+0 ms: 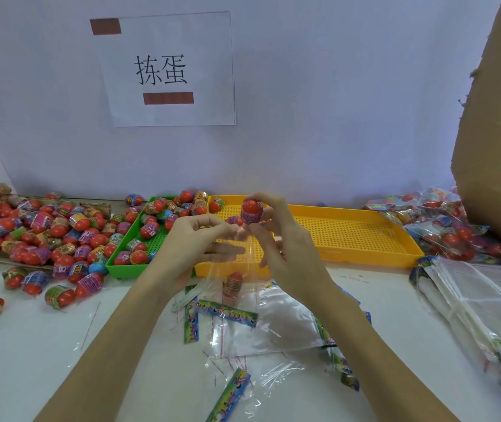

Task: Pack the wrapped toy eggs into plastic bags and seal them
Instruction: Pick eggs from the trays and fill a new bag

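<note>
Above the yellow tray (365, 236), your right hand (276, 239) pinches a wrapped egg (251, 211); your left hand (194, 239) grips the clear bag (237, 269) mouth, one egg inside. Eggs look light, rigid, slick-wrapped: hold mid-body. Bag film is limp; keep its rim spread.

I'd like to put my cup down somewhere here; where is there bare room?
The yellow tray is mostly bare on its right. The white table is free at near left. Crowded: the egg pile, green tray, and empty bags.

wall (334, 102): pale, plain | paper sign (170, 71): taped on it | table (30, 345): white
</note>
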`<state>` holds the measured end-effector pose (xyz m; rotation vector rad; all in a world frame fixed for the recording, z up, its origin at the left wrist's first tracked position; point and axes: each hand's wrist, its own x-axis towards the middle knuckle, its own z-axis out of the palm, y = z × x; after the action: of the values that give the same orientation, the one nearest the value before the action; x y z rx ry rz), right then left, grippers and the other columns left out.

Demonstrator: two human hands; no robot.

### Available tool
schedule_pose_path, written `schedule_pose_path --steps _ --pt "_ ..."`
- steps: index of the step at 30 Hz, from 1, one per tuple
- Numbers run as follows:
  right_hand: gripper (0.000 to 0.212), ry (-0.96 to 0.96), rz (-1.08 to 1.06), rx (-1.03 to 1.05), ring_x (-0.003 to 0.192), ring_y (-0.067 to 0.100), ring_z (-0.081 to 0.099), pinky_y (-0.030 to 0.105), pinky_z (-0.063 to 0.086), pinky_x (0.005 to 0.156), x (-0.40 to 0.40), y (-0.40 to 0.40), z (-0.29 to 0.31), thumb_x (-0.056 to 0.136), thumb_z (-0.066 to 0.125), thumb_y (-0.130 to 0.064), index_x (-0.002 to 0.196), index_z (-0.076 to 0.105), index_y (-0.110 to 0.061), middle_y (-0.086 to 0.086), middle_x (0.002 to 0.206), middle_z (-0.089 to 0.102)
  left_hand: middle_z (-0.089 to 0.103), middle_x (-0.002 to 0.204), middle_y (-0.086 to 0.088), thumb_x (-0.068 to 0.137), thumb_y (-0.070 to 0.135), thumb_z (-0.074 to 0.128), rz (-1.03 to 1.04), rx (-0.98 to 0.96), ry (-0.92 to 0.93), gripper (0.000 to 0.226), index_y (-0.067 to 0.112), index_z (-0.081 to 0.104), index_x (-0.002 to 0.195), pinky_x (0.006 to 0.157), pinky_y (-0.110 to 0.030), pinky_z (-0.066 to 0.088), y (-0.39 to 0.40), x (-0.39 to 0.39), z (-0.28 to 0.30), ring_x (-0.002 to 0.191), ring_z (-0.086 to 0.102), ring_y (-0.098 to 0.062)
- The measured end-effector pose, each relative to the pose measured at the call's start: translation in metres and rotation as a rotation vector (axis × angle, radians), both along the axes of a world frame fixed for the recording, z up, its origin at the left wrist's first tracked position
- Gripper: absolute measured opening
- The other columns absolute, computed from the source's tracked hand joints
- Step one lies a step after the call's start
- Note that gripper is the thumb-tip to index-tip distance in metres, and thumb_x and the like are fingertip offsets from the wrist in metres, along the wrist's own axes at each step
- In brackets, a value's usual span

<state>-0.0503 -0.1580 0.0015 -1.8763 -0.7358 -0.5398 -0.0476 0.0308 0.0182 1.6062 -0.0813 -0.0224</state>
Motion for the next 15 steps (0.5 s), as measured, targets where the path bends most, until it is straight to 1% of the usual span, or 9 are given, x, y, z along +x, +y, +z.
schedule_pose_path --steps 3,5,7,8,9,12,14,15 --pt "0.034 0.0 0.019 -0.017 0.094 0.015 0.07 0.025 0.055 0.062 -0.0013 -0.0001 0.0 0.107 0.053 -0.02 0.14 0.045 -0.027 -0.007 0.107 0.064 0.081 0.098 -0.014 0.091 0.015 0.079 0.031 -0.016 -0.016 0.018 -0.001 0.073 0.095 0.067 -0.035 0.066 -0.0038 -0.0002 -0.0015 0.085 0.08 -0.034" --pt "0.035 0.015 0.04 -0.015 0.091 0.014 0.07 0.024 0.054 0.063 -0.0023 0.0017 0.0002 0.107 0.053 -0.019 0.141 0.046 -0.023 -0.002 0.107 0.065 0.08 0.091 -0.011 0.092 0.013 0.078 0.089 -0.007 -0.045 0.012 0.002 0.073 0.09 0.06 -0.032 0.063 -0.0057 0.0 -0.0028 0.08 0.08 -0.032" --pt "0.034 0.04 0.062 0.003 0.083 0.011 0.068 0.027 0.055 0.063 -0.004 0.0046 -0.0005 0.106 0.053 -0.016 0.14 0.047 -0.021 -0.004 0.099 0.066 0.079 0.085 -0.008 0.093 0.012 0.077 0.133 0.04 -0.087 0.01 0.003 0.074 0.088 0.06 -0.035 0.064 -0.0067 0.0006 -0.0041 0.076 0.079 -0.031" --pt "0.034 0.048 0.069 0.015 0.08 0.01 0.066 0.025 0.053 0.062 -0.0049 0.0056 -0.0008 0.106 0.054 -0.016 0.139 0.047 -0.02 -0.007 0.093 0.066 0.079 0.084 -0.009 0.093 0.012 0.076 0.143 0.06 -0.105 0.01 0.003 0.074 0.089 0.062 -0.038 0.065 -0.0074 0.001 -0.0048 0.076 0.079 -0.031" --pt "0.034 0.054 0.074 0.024 0.078 0.009 0.066 0.019 0.049 0.061 -0.0057 0.006 -0.0007 0.106 0.054 -0.016 0.139 0.047 -0.02 -0.009 0.089 0.068 0.078 0.083 -0.009 0.094 0.013 0.076 0.149 0.071 -0.118 0.012 0.002 0.074 0.091 0.064 -0.039 0.066 -0.0077 0.0012 -0.0053 0.076 0.079 -0.03" --pt "0.033 0.075 0.063 0.019 0.072 0.004 0.067 0.009 0.043 0.06 -0.0055 0.004 -0.0003 0.106 0.056 -0.017 0.138 0.048 -0.018 -0.008 0.084 0.072 0.078 0.082 -0.006 0.096 0.016 0.075 0.146 0.066 -0.128 0.016 0.0 0.073 0.095 0.062 -0.039 0.064 -0.0069 0.0021 -0.0056 0.07 0.077 -0.027" --pt "0.033 0.08 0.033 -0.036 0.068 0.002 0.065 0.008 0.043 0.059 -0.0036 0.0017 -0.0017 0.105 0.058 -0.02 0.137 0.049 -0.021 -0.013 0.083 0.07 0.078 0.08 -0.004 0.096 0.017 0.076 0.147 0.081 -0.131 0.015 0.002 0.074 0.095 0.058 -0.037 0.064 -0.0056 0.0031 -0.0063 0.066 0.074 -0.024" --pt "0.033 0.081 0.016 -0.074 0.066 0.003 0.064 0.011 0.044 0.058 -0.0024 0.0011 -0.0034 0.104 0.06 -0.022 0.136 0.05 -0.023 -0.014 0.082 0.07 0.077 0.078 -0.002 0.096 0.017 0.076 0.151 0.088 -0.135 0.014 0.003 0.074 0.094 0.056 -0.034 0.062 -0.0055 0.0036 -0.007 0.064 0.074 -0.022"
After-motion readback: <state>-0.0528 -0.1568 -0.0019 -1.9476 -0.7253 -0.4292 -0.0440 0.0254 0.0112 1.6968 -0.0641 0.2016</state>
